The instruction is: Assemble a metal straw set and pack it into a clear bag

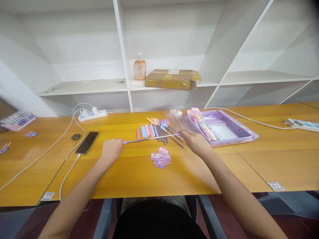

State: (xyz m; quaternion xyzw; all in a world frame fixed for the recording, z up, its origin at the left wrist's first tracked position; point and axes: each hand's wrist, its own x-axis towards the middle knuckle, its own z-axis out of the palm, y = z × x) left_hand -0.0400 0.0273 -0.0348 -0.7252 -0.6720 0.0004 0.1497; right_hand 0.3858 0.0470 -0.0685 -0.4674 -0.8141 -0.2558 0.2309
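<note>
Across the middle of the tabletop (199,181), a thin metal rod (146,139) stretches between 2 hands. Clenched around its purple end is the left hand (111,150); the right hand (193,140) grips the opposite end, on the right. Just beyond the rod lie a row of coloured tubes (149,130) and a cluster of grey rods (163,138), with yellow, purple and blue hand-shaped pieces (163,126) at their far ends. Small pink-purple cards (160,158) are piled on the near side. Far right of these, clear bags (175,118) sit beside a purple tray (236,138) holding packaged items (205,127). To the left rests 1 phone (87,142), plugged into a white cable. Farther back, a shelf bears 1 bottle (140,69) and 1 cardboard box (169,79).
</note>
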